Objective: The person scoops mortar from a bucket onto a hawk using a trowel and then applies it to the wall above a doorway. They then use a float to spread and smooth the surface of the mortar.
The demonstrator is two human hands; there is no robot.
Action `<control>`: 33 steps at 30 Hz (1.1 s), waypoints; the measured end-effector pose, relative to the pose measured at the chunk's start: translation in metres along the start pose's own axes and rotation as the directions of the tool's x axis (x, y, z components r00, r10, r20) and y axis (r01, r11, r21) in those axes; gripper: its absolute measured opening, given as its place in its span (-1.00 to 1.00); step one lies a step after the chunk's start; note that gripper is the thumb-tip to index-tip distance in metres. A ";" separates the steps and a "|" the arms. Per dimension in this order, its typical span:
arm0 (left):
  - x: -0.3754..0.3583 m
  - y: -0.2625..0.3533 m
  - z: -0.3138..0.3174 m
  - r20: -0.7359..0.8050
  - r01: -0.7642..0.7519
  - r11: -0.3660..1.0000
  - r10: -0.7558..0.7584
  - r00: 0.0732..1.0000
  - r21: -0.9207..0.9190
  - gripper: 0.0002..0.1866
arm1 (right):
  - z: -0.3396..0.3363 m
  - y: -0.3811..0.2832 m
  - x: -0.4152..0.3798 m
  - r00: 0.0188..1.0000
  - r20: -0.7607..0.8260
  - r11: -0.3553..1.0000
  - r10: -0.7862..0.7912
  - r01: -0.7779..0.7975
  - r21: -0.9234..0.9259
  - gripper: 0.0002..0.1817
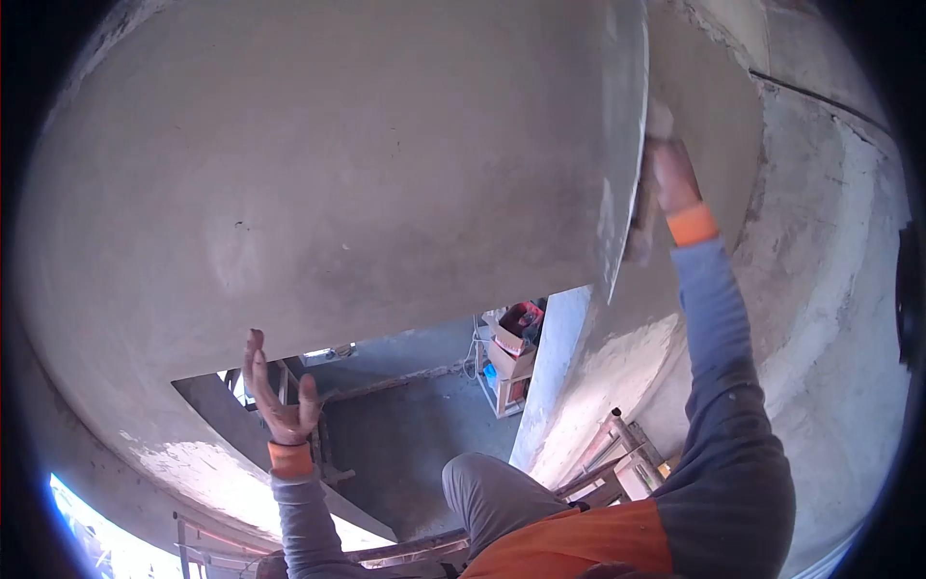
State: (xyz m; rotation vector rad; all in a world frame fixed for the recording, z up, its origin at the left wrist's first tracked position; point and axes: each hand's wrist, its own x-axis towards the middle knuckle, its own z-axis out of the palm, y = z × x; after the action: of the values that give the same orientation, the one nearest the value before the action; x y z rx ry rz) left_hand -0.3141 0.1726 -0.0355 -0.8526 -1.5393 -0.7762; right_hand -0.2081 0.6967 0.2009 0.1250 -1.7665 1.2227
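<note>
My left hand (280, 400) is raised in front of the lower edge of the plastered wall (386, 174), above the opening. Its fingers are apart and hold nothing. My right hand (672, 176) is up at the right, by the wall's vertical corner edge (632, 164). Its fingers are closed round a blurred, long, flat tool (638, 236) that looks like a plastering float, lying along the narrow side face (709, 106). Motion blur and the corner edge hide part of the tool and fingers.
Through the opening below are a grey floor (405, 444) and a rack (503, 394) with cardboard boxes (514, 347). Bars and boards (627, 458) stand at lower right, close to my body. Metal rails (207, 545) run along the lower left. A dark strip (820, 98) crosses the upper right wall.
</note>
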 end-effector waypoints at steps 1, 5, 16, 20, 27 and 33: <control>-0.001 -0.003 -0.002 -0.033 0.015 1.000 -0.016 0.999 -0.011 -0.26 | -0.025 0.019 -0.010 1.000 -0.025 0.997 0.013 -0.015 -0.072 -0.83; -0.001 -0.013 -0.006 -0.029 0.013 0.999 -0.012 1.000 0.037 -0.27 | -0.039 0.072 -0.018 0.941 -0.217 0.966 0.258 -0.260 0.021 -0.95; -0.006 -0.039 -0.004 -0.112 0.011 0.999 -0.008 0.994 0.033 -0.22 | 0.097 0.001 -0.031 0.995 0.098 0.999 0.022 -0.017 -0.050 -0.95; 0.009 -0.024 -0.013 -0.208 -0.025 1.000 0.021 0.978 -0.015 -0.22 | 0.205 -0.034 -0.058 0.777 0.420 0.817 -0.469 0.562 -0.126 -0.75; 0.043 0.064 -0.032 -0.533 -0.438 0.899 0.363 0.765 -0.018 -0.19 | 0.371 -0.072 -0.182 0.602 0.798 0.794 0.033 0.468 -0.387 -0.74; 0.035 0.108 -0.059 -0.640 -0.500 0.856 0.459 0.617 0.133 -0.14 | 0.316 -0.063 -0.217 0.601 0.799 0.923 0.002 0.307 -0.233 -0.60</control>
State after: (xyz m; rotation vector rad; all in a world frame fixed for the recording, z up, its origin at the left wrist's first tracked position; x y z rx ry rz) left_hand -0.1945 0.1811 0.0089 -0.8598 -0.6058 -0.6180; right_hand -0.2564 0.3347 0.0674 0.6975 -2.6546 0.7104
